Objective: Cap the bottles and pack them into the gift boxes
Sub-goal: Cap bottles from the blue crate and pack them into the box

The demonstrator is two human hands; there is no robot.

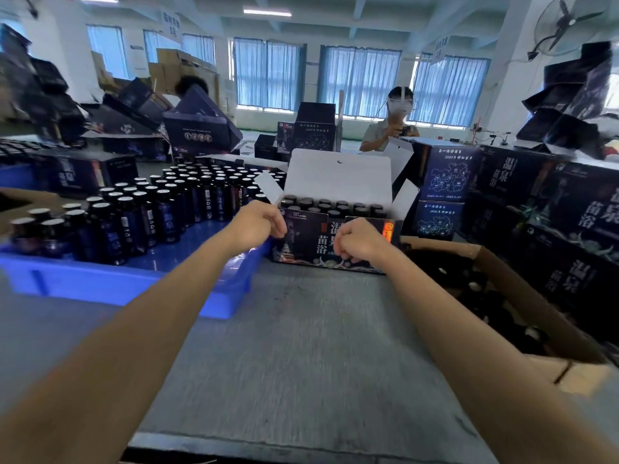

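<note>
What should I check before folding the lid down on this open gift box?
1. Bottles in the gift box capped: every visible one has a dark cap, ok.
2. Box full: the front wall and the hands hide part of the front row, cannot tell.
3. Lid flap upright and clear of the bottles: ok.
4. Left side flap and right side flap tucked in: both splay outward, not ok.
5. Left hand and right hand are curled at the front wall; whether they grip anything: cannot tell.
6. Box flat on the table: ok.
</note>
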